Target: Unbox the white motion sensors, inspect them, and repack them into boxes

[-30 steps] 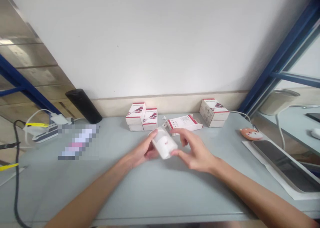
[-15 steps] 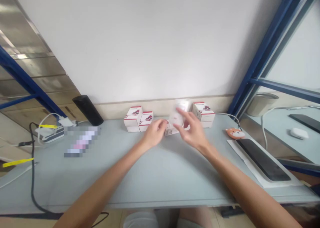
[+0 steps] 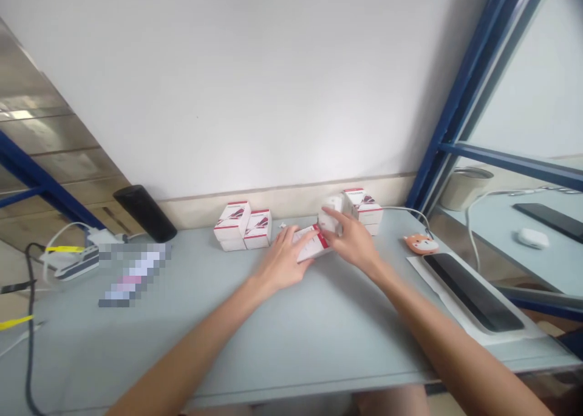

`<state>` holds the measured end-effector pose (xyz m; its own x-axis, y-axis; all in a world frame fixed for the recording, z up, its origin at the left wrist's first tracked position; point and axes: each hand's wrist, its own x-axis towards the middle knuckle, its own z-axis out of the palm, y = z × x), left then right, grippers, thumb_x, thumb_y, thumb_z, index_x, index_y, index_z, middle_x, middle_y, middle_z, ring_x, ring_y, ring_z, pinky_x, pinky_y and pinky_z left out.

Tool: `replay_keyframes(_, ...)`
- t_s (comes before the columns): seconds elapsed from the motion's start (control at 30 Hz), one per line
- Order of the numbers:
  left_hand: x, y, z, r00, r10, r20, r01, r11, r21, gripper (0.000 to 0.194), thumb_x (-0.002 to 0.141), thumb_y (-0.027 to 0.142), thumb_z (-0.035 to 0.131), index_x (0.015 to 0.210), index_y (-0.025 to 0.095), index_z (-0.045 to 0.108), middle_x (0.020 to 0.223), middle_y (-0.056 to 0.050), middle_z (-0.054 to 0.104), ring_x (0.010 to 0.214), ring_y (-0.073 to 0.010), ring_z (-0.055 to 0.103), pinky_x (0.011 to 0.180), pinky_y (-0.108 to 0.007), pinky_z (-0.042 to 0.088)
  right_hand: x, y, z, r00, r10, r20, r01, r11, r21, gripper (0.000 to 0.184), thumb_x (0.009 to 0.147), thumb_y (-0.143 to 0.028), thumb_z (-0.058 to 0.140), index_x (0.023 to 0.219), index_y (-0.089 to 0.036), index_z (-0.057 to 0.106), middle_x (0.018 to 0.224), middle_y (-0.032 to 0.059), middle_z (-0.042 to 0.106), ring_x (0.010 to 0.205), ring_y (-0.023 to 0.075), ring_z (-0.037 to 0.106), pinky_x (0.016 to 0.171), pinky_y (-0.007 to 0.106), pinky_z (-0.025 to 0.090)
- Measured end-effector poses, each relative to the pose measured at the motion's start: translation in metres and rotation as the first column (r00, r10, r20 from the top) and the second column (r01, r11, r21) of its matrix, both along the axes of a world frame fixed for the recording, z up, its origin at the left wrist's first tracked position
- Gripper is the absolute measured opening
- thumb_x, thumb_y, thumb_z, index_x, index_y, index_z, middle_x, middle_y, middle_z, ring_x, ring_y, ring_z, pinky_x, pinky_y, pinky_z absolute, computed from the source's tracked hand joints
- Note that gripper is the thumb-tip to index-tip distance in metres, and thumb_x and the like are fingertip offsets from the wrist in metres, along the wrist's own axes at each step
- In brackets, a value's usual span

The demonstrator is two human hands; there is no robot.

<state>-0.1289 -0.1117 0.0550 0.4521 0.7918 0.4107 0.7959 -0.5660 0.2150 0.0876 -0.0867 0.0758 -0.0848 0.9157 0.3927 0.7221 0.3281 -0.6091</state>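
Observation:
My left hand (image 3: 283, 261) is wrapped over a small white carton with a red edge (image 3: 312, 246), which lies tilted low at the tabletop. Between the thumb and fingers of my right hand (image 3: 356, 241) is a white item with faint pinkish print (image 3: 330, 214); it is blurred and I cannot make out its kind. That item is held just above the right end of the carton. To the left sit two white boxes with red trim, a taller one (image 3: 232, 226) and a lower one (image 3: 257, 229). Behind my right hand stand more such boxes (image 3: 368, 212), partly hidden.
A black cylinder (image 3: 144, 212) leans at the back left near a power strip (image 3: 77, 263) with cables. At the right lie an orange-and-white animal-faced object (image 3: 421, 244) and a dark slab (image 3: 473, 291) on white paper. A blue frame (image 3: 449, 124) rises behind them.
My left hand has gone from a pinch to a spread hold over the carton, which now lies tilted. The white item has come down and turned in my right hand. The view has shifted slightly.

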Motion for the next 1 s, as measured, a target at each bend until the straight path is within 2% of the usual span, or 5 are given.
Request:
replay_keyframes(0.1, -0.013, -0.016, -0.009, 0.981, 0.017, 0.191, -0.033, 0.996, 0.084, 0.067, 0.091, 0.028, 0.074, 0.151, 0.036, 0.047, 0.137, -0.011, 0.045, 0.132, -0.0321, 0.053, 0.111, -0.051, 0.051, -0.010, -0.010, 0.000, 0.977, 0.167, -0.129, -0.162, 0.985, 0.051, 0.061, 0.098, -0.047, 0.062, 0.156, -0.032, 0.054, 0.102, 0.0061, 0.070, 0.092, 0.0253, 0.065, 0.090, 0.042, 0.053)
replay_keyframes(0.3, -0.012, -0.030, -0.019, 0.860, 0.043, 0.508, -0.130, 0.982, 0.137, 0.084, 0.084, 0.019, 0.079, 0.156, 0.033, 0.037, 0.133, -0.012, 0.046, 0.134, -0.0311, 0.050, 0.115, -0.052, 0.047, -0.023, -0.030, 0.001, 0.944, 0.323, 0.075, -0.331, 0.919, 0.214, 0.049, 0.111, -0.042, 0.037, 0.159, -0.041, 0.048, 0.104, 0.0065, 0.068, 0.103, 0.0284, 0.059, 0.097, 0.052, 0.046)
replay_keyframes(0.4, -0.008, -0.033, -0.021, 0.852, 0.010, 0.523, -0.093, 0.987, 0.132, 0.088, 0.086, 0.019, 0.078, 0.159, 0.036, 0.033, 0.135, -0.011, 0.041, 0.135, -0.0309, 0.049, 0.115, -0.052, 0.047, -0.027, -0.033, 0.000, 0.955, 0.291, -0.064, -0.260, 0.919, 0.297, 0.045, 0.109, -0.039, 0.045, 0.153, -0.040, 0.055, 0.104, 0.0064, 0.070, 0.096, 0.0271, 0.061, 0.095, 0.053, 0.048)
replay_keyframes(0.5, -0.008, -0.034, -0.021, 0.844, 0.010, 0.537, -0.070, 0.993, 0.092, 0.088, 0.087, 0.019, 0.076, 0.160, 0.037, 0.031, 0.136, -0.011, 0.040, 0.136, -0.0310, 0.047, 0.117, -0.053, 0.045, -0.029, -0.033, -0.002, 0.909, 0.264, -0.322, -0.185, 0.949, 0.255, 0.071, 0.102, -0.045, 0.063, 0.166, -0.039, 0.032, 0.100, 0.0050, 0.071, 0.089, 0.0265, 0.063, 0.094, 0.053, 0.053)
replay_keyframes(1.0, -0.017, -0.028, -0.022, 0.903, 0.004, 0.429, -0.065, 0.990, 0.128, 0.086, 0.089, 0.027, 0.074, 0.163, 0.034, 0.031, 0.130, -0.012, 0.044, 0.130, -0.0322, 0.048, 0.112, -0.053, 0.050, -0.030, -0.029, 0.002, 0.664, 0.278, -0.694, -0.389, 0.921, -0.003, 0.095, 0.090, -0.042, 0.077, 0.168, -0.042, 0.022, 0.114, 0.0048, 0.073, 0.092, 0.0243, 0.071, 0.084, 0.048, 0.065)
